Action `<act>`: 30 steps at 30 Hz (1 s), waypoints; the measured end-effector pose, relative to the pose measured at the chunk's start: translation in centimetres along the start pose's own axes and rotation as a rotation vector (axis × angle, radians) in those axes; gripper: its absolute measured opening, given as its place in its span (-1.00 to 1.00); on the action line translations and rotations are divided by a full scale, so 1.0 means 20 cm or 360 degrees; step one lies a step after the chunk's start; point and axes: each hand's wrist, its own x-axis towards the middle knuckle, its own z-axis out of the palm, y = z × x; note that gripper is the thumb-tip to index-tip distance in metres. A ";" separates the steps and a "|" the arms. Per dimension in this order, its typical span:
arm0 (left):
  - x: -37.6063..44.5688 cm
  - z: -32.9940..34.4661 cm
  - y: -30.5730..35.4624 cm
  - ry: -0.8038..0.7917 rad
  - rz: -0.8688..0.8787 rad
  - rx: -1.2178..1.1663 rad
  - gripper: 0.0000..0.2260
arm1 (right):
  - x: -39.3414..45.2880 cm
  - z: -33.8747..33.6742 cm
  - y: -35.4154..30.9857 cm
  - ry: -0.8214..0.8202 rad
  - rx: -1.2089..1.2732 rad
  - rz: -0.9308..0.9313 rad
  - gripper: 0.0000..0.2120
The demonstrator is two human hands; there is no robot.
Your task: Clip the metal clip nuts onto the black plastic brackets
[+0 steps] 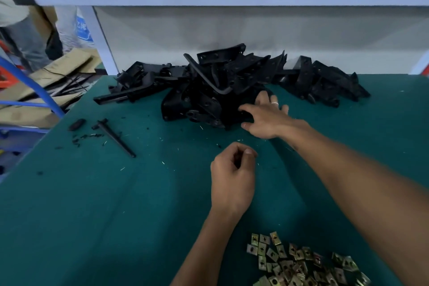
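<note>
A heap of black plastic brackets (209,90) lies at the back of the green table, against the white wall panel. My right hand (267,118) reaches into the heap's right front. Its fingers are spread and touch the brackets, and a ring shows on one finger. My left hand (232,176) hovers over the table's middle with its fingers curled into a loose fist and the thumb against the index finger. Nothing shows inside it. A pile of brass-coloured metal clip nuts (301,262) lies at the near right, below my right forearm.
A long black plastic rod (116,139) and a small black oval piece (76,124) lie at the left among black crumbs and metal slivers. More brackets (325,83) spread to the right. The table's left edge (58,123) drops off to cardboard and a blue frame.
</note>
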 end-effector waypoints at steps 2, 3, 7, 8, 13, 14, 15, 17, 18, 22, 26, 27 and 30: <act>0.00 0.00 0.00 -0.0018 0.0018 0.0018 -0.81 | -0.01 0.00 -0.03 -0.0008 -0.0014 -0.0054 -0.56; 0.00 0.00 0.00 -0.0022 0.0010 0.0011 -0.82 | -0.01 0.00 -0.05 0.0033 -0.0018 -0.0072 -0.61; 0.02 -0.01 -0.01 -0.0013 -0.0049 -0.0055 -0.83 | -0.05 -0.04 -0.08 0.0219 -0.0014 -0.0153 -0.70; 0.02 -0.01 -0.01 -0.0013 -0.0060 -0.0059 -0.83 | -0.07 -0.07 -0.07 0.0230 -0.0008 -0.0190 -0.70; 0.02 -0.03 -0.01 -0.0031 -0.0202 -0.0265 -0.84 | -0.23 -0.22 -0.06 0.0309 0.0284 -0.0143 -0.85; 0.02 -0.03 -0.01 -0.0037 -0.0207 -0.0299 -0.84 | -0.27 -0.24 -0.05 0.0359 0.0286 -0.0119 -0.87; 0.02 -0.03 -0.01 -0.0041 -0.0205 -0.0310 -0.84 | -0.31 -0.26 -0.04 0.0433 0.0265 -0.0104 -0.89; 0.02 -0.02 -0.01 -0.0048 -0.0190 -0.0302 -0.85 | -0.41 -0.28 -0.01 0.0688 0.0119 -0.0110 -0.89; 0.02 -0.02 -0.01 -0.0054 -0.0182 -0.0303 -0.86 | -0.46 -0.28 0.00 0.0829 0.0038 -0.0109 -0.89; 0.01 -0.02 -0.01 -0.0095 -0.0142 -0.0392 -0.84 | -0.67 -0.29 0.12 0.1114 0.0044 0.0193 -0.87; 0.00 -0.01 0.00 -0.0298 -0.0063 -0.0453 -0.87 | -0.83 -0.24 0.19 0.1136 0.1375 0.0721 -0.93; -0.01 0.00 0.01 -0.0373 -0.0063 -0.0497 -0.85 | -0.86 -0.23 0.16 0.1008 0.1932 0.0842 -0.92; -0.03 0.03 0.04 -0.0550 -0.0108 -0.0684 -0.67 | -0.96 -0.15 0.06 0.0220 0.2939 0.0950 -0.85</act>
